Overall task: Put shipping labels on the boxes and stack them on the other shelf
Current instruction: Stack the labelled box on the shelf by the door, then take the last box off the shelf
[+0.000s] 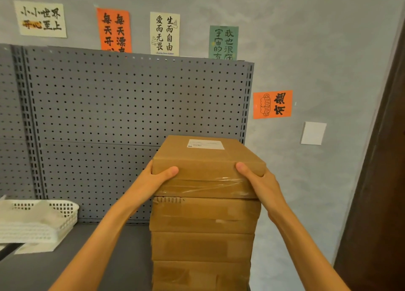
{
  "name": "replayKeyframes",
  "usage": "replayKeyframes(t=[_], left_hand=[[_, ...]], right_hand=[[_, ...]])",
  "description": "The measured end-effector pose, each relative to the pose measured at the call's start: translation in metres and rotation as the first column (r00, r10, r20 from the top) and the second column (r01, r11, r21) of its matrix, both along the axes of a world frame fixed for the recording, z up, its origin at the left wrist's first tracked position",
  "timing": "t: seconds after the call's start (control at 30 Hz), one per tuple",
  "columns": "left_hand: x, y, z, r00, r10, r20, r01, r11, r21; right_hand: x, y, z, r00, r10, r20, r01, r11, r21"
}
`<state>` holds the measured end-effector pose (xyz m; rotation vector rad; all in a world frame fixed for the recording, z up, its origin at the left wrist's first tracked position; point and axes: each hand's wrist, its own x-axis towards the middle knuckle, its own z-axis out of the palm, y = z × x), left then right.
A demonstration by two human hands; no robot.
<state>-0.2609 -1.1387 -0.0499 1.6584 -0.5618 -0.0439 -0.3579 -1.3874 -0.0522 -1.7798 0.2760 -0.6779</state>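
A brown cardboard box (206,159) with a white shipping label (206,144) on its top face sits on top of a stack of several cardboard boxes (203,242) on the grey shelf (105,258). My left hand (158,178) grips the top box at its left near corner, thumb on the front face. My right hand (256,177) grips its right near corner the same way. The fingers behind the box are hidden. Clear tape runs across the box's front.
A white plastic basket (41,218) stands on the shelf at the left. A grey pegboard back panel (131,106) rises behind the stack. Posters hang on the wall above. A dark wooden door frame (377,192) is at the right.
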Motion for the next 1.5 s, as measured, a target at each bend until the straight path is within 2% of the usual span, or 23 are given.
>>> replayKeyframes(t=[0.2, 0.33, 0.4, 0.5, 0.63, 0.7, 0.83, 1.0, 1.17, 1.37, 1.5], left_hand=[[-0.004, 0.006, 0.009, 0.988, 0.135, 0.068, -0.144, 0.978, 0.148], [-0.016, 0.008, 0.021, 0.956, 0.219, 0.197, -0.263, 0.934, 0.240], [-0.025, 0.012, 0.028, 0.909, 0.252, 0.332, -0.354, 0.887, 0.296], [-0.045, 0.021, 0.035, 0.776, 0.254, 0.577, -0.532, 0.754, 0.384], [-0.077, 0.046, 0.023, 0.652, 0.204, 0.730, -0.677, 0.590, 0.439], [-0.092, 0.066, 0.007, 0.636, 0.190, 0.748, -0.709, 0.527, 0.469], [-0.119, 0.121, -0.044, 0.669, 0.099, 0.736, -0.715, 0.356, 0.602], [-0.166, 0.204, -0.091, 0.702, 0.119, 0.702, -0.712, 0.157, 0.685], [-0.203, 0.287, -0.092, 0.684, 0.221, 0.695, -0.724, 0.087, 0.684], [-0.229, 0.375, -0.090, 0.667, 0.341, 0.662, -0.687, -0.060, 0.724], [-0.234, 0.436, -0.090, 0.648, 0.365, 0.668, -0.693, -0.080, 0.716]], right_hand=[[-0.011, 0.000, 0.018, 0.997, 0.017, -0.071, -0.020, 0.999, -0.037], [-0.019, 0.008, 0.037, 0.992, -0.125, -0.007, 0.118, 0.958, -0.261], [-0.025, 0.016, 0.045, 0.981, -0.189, 0.045, 0.189, 0.876, -0.443], [-0.037, 0.032, 0.050, 0.965, -0.229, 0.126, 0.249, 0.657, -0.711], [-0.064, 0.062, 0.039, 0.971, -0.161, 0.175, 0.229, 0.440, -0.868], [-0.078, 0.080, 0.024, 0.976, -0.141, 0.167, 0.210, 0.380, -0.901], [-0.098, 0.117, -0.019, 0.995, -0.076, 0.066, 0.086, 0.306, -0.948], [-0.109, 0.183, -0.058, 0.993, 0.062, -0.101, -0.113, 0.239, -0.964], [-0.112, 0.265, -0.061, 0.973, 0.185, -0.135, -0.168, 0.180, -0.969], [-0.111, 0.362, -0.060, 0.944, 0.302, -0.133, -0.179, 0.130, -0.975], [-0.105, 0.433, -0.061, 0.920, 0.361, -0.153, -0.199, 0.093, -0.976]])
